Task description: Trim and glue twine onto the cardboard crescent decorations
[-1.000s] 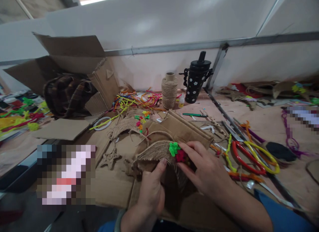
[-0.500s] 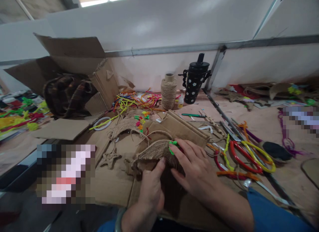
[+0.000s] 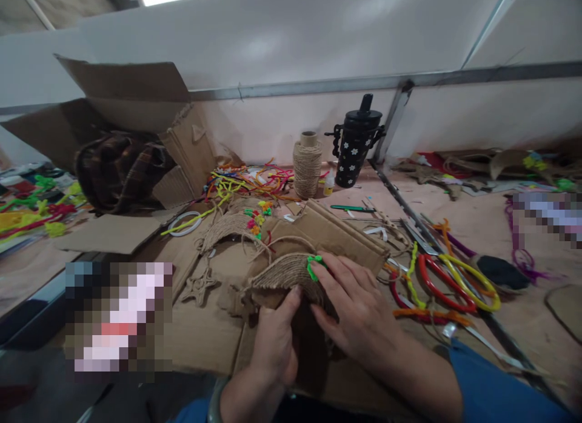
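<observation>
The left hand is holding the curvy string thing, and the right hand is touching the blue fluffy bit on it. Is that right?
Not quite: the fluffy bit is bright green, not blue, as the head view shows. The left hand does hold the curvy string thing, and the right hand touches that green bit.

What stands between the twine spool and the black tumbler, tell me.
In the head view, a small bottle stands between the twine spool and the black tumbler.

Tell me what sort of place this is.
Likely a craft workshop: the left hand holds a cord-covered curved piece, a spool of twine stands beyond it, and colourful fuzzy stems lie heaped nearby.
</observation>
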